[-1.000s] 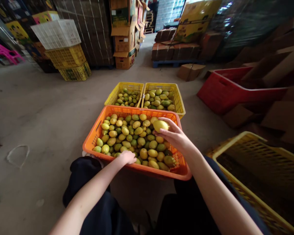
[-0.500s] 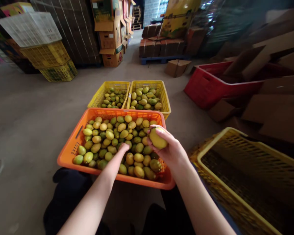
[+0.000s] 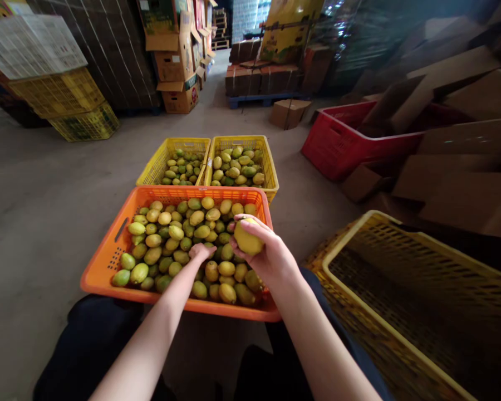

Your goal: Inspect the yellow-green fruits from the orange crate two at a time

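My right hand (image 3: pixel 269 250) is closed round a large yellow lemon (image 3: pixel 249 236), raised over the right side of an orange crate (image 3: pixel 104 253). The crate is filled with green and yellow lemons (image 3: pixel 176 232). My left hand (image 3: pixel 200 252) reaches down among the lemons in the middle, back of the hand upward. One finger or the thumb stretches out to the right, and the other fingertips are mostly hidden. Nothing shows held in that hand.
Two yellow crates (image 3: pixel 271 161) with more lemons stand behind the orange one. A deep yellow crate (image 3: pixel 332 262) is at my right, near a red crate (image 3: pixel 332 145) with cardboard. Stacked crates (image 3: pixel 67 92) stand at the left, and cartons (image 3: pixel 175 67) and a loaded blue pallet (image 3: pixel 254 100) behind.
The whole view has shifted, so the crates appear farther left. My left hand's thumb or finger now stretches out to the right. My right hand still holds the lemon, turned slightly.
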`<move>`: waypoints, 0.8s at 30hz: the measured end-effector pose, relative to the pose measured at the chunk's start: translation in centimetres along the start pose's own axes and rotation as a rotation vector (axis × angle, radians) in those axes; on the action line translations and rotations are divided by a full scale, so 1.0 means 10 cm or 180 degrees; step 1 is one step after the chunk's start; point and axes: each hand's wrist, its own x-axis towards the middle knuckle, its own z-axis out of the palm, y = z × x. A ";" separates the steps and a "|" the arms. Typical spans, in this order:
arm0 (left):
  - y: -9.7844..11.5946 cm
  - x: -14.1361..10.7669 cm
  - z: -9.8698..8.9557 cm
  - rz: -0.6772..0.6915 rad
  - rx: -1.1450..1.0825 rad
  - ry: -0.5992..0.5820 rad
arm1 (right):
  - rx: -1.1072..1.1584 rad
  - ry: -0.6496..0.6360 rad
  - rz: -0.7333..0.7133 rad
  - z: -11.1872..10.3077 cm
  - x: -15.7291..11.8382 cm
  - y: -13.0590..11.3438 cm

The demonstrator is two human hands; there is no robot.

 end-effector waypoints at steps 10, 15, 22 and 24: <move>0.09 -1.08 -1.14 -0.0426 -0.1084 -0.0249 | -0.0466 -0.0035 -0.0332 0.17 0.16 0.08; 0.43 -1.75 -1.38 0.0303 -0.1850 0.0262 | -0.0769 -0.0219 -0.0263 0.30 0.22 0.30; 0.64 -1.91 -1.16 0.0511 -0.2984 0.0081 | -0.0600 -0.0427 0.0104 0.36 0.19 0.59; 0.57 -1.87 -1.07 0.0222 -0.3421 0.0004 | -0.0468 -0.0321 0.0287 0.36 0.18 0.62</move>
